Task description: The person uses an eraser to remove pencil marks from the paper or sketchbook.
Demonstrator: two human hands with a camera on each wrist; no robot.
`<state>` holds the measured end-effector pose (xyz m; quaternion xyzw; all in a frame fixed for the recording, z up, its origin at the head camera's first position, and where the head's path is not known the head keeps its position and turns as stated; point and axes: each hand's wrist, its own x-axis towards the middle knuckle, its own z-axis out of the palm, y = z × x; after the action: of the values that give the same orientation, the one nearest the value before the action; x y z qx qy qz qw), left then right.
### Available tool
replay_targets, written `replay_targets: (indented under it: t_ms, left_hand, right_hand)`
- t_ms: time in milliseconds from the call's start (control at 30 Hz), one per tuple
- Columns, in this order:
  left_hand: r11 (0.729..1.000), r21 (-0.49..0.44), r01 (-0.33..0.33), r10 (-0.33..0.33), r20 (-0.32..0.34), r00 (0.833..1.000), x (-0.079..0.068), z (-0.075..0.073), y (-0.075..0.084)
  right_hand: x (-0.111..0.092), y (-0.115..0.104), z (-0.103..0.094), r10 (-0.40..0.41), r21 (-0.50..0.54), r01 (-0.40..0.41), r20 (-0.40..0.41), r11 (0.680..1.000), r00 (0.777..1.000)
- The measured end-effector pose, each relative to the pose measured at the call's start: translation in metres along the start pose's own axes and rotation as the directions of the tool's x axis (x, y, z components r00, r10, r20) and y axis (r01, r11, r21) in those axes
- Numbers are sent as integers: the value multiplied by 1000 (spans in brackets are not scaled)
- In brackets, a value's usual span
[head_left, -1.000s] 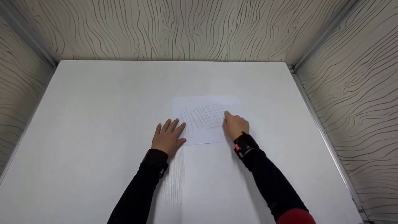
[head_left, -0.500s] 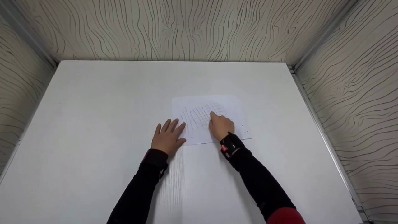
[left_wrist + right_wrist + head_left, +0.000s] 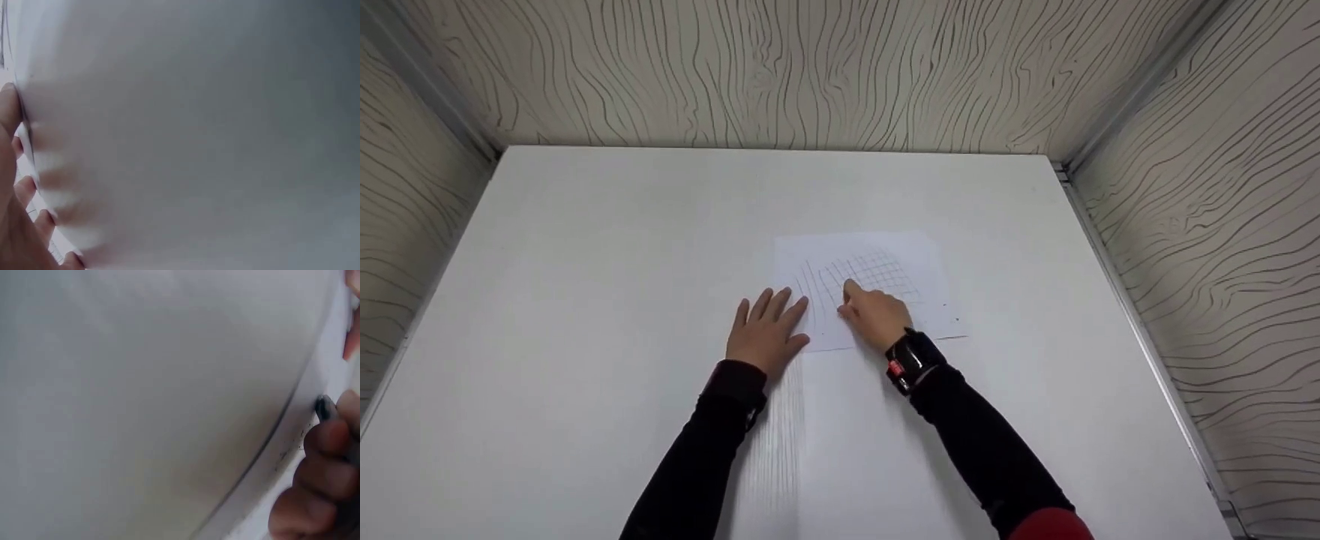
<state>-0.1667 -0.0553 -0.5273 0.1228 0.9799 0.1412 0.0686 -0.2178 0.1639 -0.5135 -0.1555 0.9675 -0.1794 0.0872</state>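
Observation:
A white paper sheet [image 3: 930, 259] with thin pencil-like lines, partly crossing into a grid [image 3: 885, 274], lies on the white table. My left hand [image 3: 767, 330] rests with spread fingers over the sheet's left edge. In the left wrist view its fingertips [image 3: 25, 188] touch the paper. My right hand [image 3: 877, 319] is on the middle of the sheet, over the lower part of the drawn lines. In the right wrist view its curled fingers pinch a small dark-tipped object [image 3: 324, 409], tip against the paper; most of it is hidden by the fingers, so its kind is unclear.
The white table [image 3: 622, 262] extends around the sheet. Wood-grain panels [image 3: 780, 75] stand behind it and at both sides. A few dark specks [image 3: 951, 312] show near the sheet's lower right corner.
My right hand has moved left across the sheet from its right side to the middle, uncovering the right part of the grid. The left hand stays in place.

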Motion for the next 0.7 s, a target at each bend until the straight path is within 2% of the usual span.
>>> replay_targets:
  t_ms: [67, 167, 300, 400, 533, 633, 700]
  left_hand:
    - [1000, 5, 5, -5, 3, 1000, 1, 0, 0]
    - [1000, 15, 14, -14, -4, 1000, 2, 2, -1]
    - [999, 23, 24, -24, 3, 1000, 3, 5, -2]
    - [1000, 21, 21, -22, 12, 1000, 3, 7, -1]
    - [1000, 19, 11, -11, 13, 1000, 3, 7, 0]
    - [1000, 17, 13, -13, 12, 1000, 2, 5, 1]
    - [1000, 15, 20, -21, 19, 1000, 1, 3, 2]
  right_hand:
    - [-2, 5, -2, 14, -62, -16, -36, 998, 999]
    - [-5, 24, -8, 78, -127, -92, -107, 988, 991]
    - [-8, 40, -15, 131, -123, -147, -127, 981, 983]
    - [-6, 31, -15, 116, -56, -120, -73, 991, 991]
    - [-2, 9, -8, 51, 9, -51, 15, 999, 999]
    - [-2, -1, -3, 46, -19, -46, 10, 999, 999]
    - [-4, -3, 0, 72, -53, -73, -14, 996, 997]
